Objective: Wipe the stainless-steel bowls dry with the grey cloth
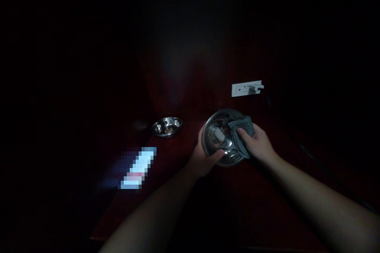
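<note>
A shiny steel bowl [214, 144] is tilted toward me over the dark red table. My left hand [204, 160] grips its left side, thumb over the near rim and fingers behind the wall. A grey-green cloth [242, 136] is pinched in my right hand [258, 144], thumb on top, and lies over the bowl's right rim and inner wall. A whitish patch shows in the bottom of the bowl; whether it is a label or a reflection I cannot tell.
A second shallow steel bowl [167, 127] stands on the table to the left. Nearer me lies a bright, pixelated screen-like rectangle [139, 169]. A white wall socket [246, 88] with a plugged-in adapter and dark cable is at the back right. Surroundings are very dark.
</note>
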Demonstrator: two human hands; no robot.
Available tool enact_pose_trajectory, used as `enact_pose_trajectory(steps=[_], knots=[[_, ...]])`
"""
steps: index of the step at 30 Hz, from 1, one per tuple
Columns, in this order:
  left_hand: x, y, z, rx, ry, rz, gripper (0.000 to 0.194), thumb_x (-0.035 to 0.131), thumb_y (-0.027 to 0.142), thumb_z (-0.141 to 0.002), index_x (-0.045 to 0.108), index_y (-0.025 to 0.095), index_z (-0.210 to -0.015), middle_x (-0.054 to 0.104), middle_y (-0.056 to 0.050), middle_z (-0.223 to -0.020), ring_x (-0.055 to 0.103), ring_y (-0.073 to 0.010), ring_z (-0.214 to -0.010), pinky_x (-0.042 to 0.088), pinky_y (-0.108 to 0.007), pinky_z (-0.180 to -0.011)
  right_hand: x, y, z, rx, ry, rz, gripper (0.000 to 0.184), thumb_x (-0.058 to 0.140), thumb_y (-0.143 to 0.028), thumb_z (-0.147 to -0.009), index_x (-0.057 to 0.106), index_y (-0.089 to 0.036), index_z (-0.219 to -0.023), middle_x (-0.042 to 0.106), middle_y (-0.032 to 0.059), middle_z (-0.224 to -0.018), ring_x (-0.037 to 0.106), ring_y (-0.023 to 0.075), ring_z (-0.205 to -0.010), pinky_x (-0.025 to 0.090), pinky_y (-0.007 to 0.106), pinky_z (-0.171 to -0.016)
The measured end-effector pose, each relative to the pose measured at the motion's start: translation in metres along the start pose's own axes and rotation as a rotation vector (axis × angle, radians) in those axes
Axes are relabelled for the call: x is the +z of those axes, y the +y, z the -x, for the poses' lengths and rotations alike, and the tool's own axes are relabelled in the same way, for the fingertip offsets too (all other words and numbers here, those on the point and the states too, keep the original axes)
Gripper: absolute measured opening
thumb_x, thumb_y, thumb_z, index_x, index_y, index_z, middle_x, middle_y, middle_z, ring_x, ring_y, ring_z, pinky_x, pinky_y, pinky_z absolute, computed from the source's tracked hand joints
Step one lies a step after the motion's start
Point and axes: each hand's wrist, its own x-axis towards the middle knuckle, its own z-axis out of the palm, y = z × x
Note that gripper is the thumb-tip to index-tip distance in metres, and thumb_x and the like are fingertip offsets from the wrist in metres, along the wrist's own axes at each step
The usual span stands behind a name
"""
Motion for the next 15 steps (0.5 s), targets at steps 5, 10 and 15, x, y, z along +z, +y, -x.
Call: enact_pose_trajectory(steps=[5,10,15], knots=[[0.0016,0.0035,-0.0013,0.030,-0.039,0.086,0.092,0.069,0.025,-0.071,0.011,0.020,-0.142,0.041,-0.015,-0.140,0.038,-0.0281,-0.130,0.027,-0.047,-0.110,0.0006,-0.0011,0.0005,0.013,0.011,-0.001,0.032,0.063,-0.043,-0.075,0.058,-0.017,-0.093,0.066,0.0070,-0.085,0.063,0.0196,-0.074,0.051,0.033,-0.067],[0.0005,0.0015,-0.0014,0.060,-0.057,0.087,0.093,0.069,0.025,-0.072,0.010,0.020,-0.143,0.037,-0.015,-0.142,0.036,-0.0281,-0.131,0.026,-0.046,-0.111,0.0005,0.0033,-0.0014,-0.001,0.018,0.005,0.033,0.062,-0.044,-0.075,0.058,-0.017,-0.093,0.065,0.0066,-0.084,0.062,0.0191,-0.072,0.050,0.032,-0.065],[-0.0013,0.0025,-0.0009,0.067,-0.092,0.077,0.095,0.069,0.024,-0.072,0.006,0.021,-0.144,0.034,-0.015,-0.144,0.034,-0.0280,-0.133,0.024,-0.046,-0.111,0.0008,0.0038,-0.0018,-0.008,0.032,0.002,0.033,0.061,-0.044,-0.076,0.058,-0.017,-0.096,0.066,0.0067,-0.087,0.062,0.0193,-0.075,0.050,0.033,-0.069]])
